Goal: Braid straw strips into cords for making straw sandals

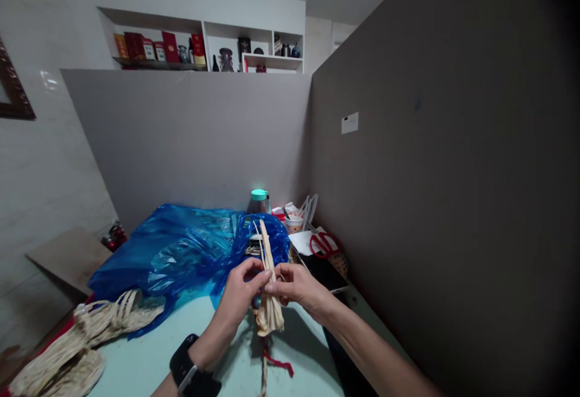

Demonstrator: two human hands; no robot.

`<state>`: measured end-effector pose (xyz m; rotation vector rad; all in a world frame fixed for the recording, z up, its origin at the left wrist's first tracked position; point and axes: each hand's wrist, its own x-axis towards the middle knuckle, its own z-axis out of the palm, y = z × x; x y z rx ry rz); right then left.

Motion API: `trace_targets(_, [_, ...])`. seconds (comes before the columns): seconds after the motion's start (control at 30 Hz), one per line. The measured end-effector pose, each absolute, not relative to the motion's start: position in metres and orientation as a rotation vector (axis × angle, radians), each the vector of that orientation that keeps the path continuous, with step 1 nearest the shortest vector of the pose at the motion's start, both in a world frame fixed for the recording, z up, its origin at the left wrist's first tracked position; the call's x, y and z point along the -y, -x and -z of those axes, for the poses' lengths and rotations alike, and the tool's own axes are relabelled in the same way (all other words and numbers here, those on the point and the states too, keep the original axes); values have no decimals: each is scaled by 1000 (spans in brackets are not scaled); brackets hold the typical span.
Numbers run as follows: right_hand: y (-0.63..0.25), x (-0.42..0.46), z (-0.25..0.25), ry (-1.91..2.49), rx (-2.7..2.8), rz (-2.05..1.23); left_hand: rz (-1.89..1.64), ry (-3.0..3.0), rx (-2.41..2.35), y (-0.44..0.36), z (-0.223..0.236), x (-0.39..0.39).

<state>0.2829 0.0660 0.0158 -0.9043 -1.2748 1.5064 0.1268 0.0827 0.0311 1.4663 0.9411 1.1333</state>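
Observation:
Over the middle of the table, both hands pinch a bundle of pale husk-like strips (270, 317). Its narrow ends point up and away, while the wider, folded part hangs below my fingers. My left hand (242, 291) grips it from the left, thumb against the front. From the other side, my right hand (296, 287) closes thumb and fingers on the same bundle, almost touching the left thumb. Beneath hangs or lies a twisted pale cord (264, 373) with a red fuzzy string (280, 363); whether it joins the bundle I cannot tell. Some fingertips are hidden behind the strips.
A large blue plastic bag (181, 252) spreads across the back left. Woven pale pieces (90, 336) lie at left on the pale green table (181, 348). Behind stand a turquoise-lidded flask (260, 202) and a paper cup (294, 223). Red-handled scissors (324, 245) lie right, beside a grey partition (430, 191).

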Motion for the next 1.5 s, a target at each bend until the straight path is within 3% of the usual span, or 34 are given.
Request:
trace_targets(0.53, [-297,-72,-32,999,1014,-1303,-1200,-1117,-794,-120,-33,-83])
trace_targets(0.97, [-297,-69,-37,1107,1226,-1195,-1093,-966,-717,-122,-29,-84])
trace_targets(1.23, [-319,-79,-41,1452,1500,-762,-1031,-949,-732,-119,-25,-88])
trace_targets(1.5, [-267,-50,-11,1846,1969,-294,-1047,-976,-736,-121,-25,-87])
